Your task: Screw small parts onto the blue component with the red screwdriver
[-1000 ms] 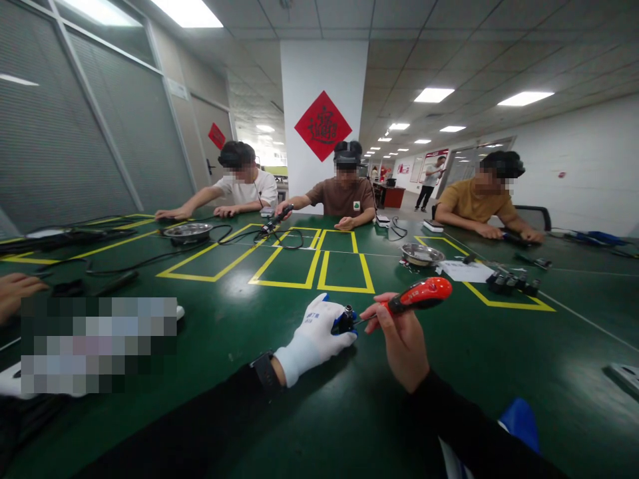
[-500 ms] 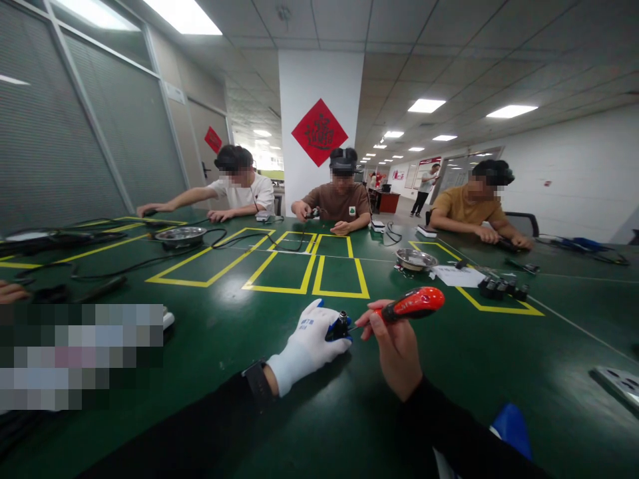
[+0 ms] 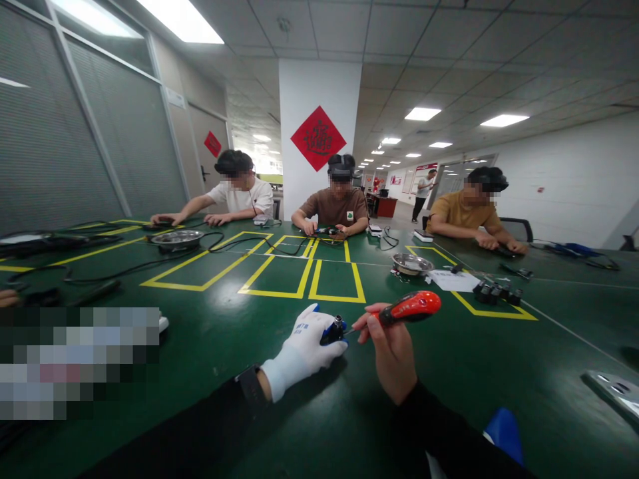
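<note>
My left hand [image 3: 307,342], in a white glove with blue fingertips, is closed around a small black part [image 3: 333,330] with a shiny metal cylinder on top. What exactly the part is, I cannot make out. In my bare right hand [image 3: 392,352] is a screwdriver [image 3: 409,308] with a red and black handle, tilted so that its shaft points left and down. The shaft reaches the right side of the black part; whether its tip sits in a screw is too small to tell. Both hands are low over the green table [image 3: 279,432].
Metal bowls stand at the right [image 3: 412,264] and left [image 3: 177,239]. Several black parts [image 3: 499,291] lie beside a white paper [image 3: 454,280]. A blue object [image 3: 505,436] is near my right forearm. Three people sit across the table; cables [image 3: 124,269] run along the left.
The view has tilted up slightly. My hands keep the same hold on the black part and the screwdriver. Across the table, the middle person now has both hands together at a small object.
</note>
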A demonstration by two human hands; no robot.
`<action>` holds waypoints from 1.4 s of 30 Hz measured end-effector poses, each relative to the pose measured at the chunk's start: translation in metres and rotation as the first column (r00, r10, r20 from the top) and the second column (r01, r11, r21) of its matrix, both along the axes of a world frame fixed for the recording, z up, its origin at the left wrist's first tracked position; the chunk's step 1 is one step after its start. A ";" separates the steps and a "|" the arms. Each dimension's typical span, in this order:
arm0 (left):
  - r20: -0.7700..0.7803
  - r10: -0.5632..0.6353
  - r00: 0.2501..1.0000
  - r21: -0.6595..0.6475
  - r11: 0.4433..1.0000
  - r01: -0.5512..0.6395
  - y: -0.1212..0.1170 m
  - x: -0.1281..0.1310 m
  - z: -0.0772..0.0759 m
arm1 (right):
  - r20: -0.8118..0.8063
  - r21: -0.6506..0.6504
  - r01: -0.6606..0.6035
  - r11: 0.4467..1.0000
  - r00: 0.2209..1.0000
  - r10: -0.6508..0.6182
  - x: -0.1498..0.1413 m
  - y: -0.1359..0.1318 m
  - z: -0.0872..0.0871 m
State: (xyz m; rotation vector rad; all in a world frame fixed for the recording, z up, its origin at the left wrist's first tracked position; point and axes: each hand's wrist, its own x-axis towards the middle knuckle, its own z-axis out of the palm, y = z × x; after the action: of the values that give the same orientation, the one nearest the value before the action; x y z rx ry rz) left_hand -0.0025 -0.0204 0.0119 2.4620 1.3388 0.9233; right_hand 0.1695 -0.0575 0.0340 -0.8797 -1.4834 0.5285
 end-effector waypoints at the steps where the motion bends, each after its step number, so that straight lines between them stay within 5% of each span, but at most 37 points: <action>1: 0.006 -0.002 1.000 -0.006 1.000 0.002 -0.001 0.000 0.001 | -0.003 0.001 -0.004 1.000 1.000 0.004 0.000 0.000 -0.001; 8: 0.032 -0.035 0.999 -0.047 0.998 0.036 -0.004 0.002 0.010 | -0.015 -0.004 -0.015 1.000 1.000 0.015 -0.001 0.000 0.001; 17: 0.031 -0.036 0.999 -0.049 0.998 0.037 -0.007 0.003 0.015 | -0.398 -0.142 -0.303 0.942 0.889 0.226 -0.004 0.003 0.012; 20: 0.034 -0.029 0.999 -0.043 0.999 0.030 -0.007 0.003 0.014 | -0.366 -0.162 -0.304 0.939 0.902 0.229 0.000 0.004 0.012; 24: 0.049 -0.017 0.999 -0.030 0.999 0.018 -0.005 0.002 0.011 | -0.205 -0.096 -0.151 0.984 0.970 0.129 0.003 0.006 0.015; 29: 0.038 -0.027 0.999 -0.021 0.999 0.028 -0.006 0.003 0.010 | -0.320 -0.044 -0.347 0.937 0.893 0.316 -0.001 0.007 0.014; 33: 0.033 -0.035 0.999 -0.021 0.999 0.035 -0.009 0.004 0.013 | -0.422 -0.075 -0.360 0.930 0.856 0.298 -0.002 0.005 0.015; 37: 0.034 -0.048 0.998 -0.027 0.998 0.049 -0.010 0.004 0.014 | -0.313 -0.092 -0.285 0.954 0.918 0.244 0.002 0.007 0.015; 42: 0.008 -0.038 0.999 0.014 0.999 0.038 -0.009 0.004 0.010 | -0.352 -0.022 -0.359 0.933 0.877 0.329 -0.001 0.010 0.008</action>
State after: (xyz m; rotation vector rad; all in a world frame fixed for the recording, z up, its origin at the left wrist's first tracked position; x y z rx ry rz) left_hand 0.0015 -0.0291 0.0222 2.4819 1.2823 0.9365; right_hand 0.1689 -0.0480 0.0423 -0.5499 -1.3030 0.9681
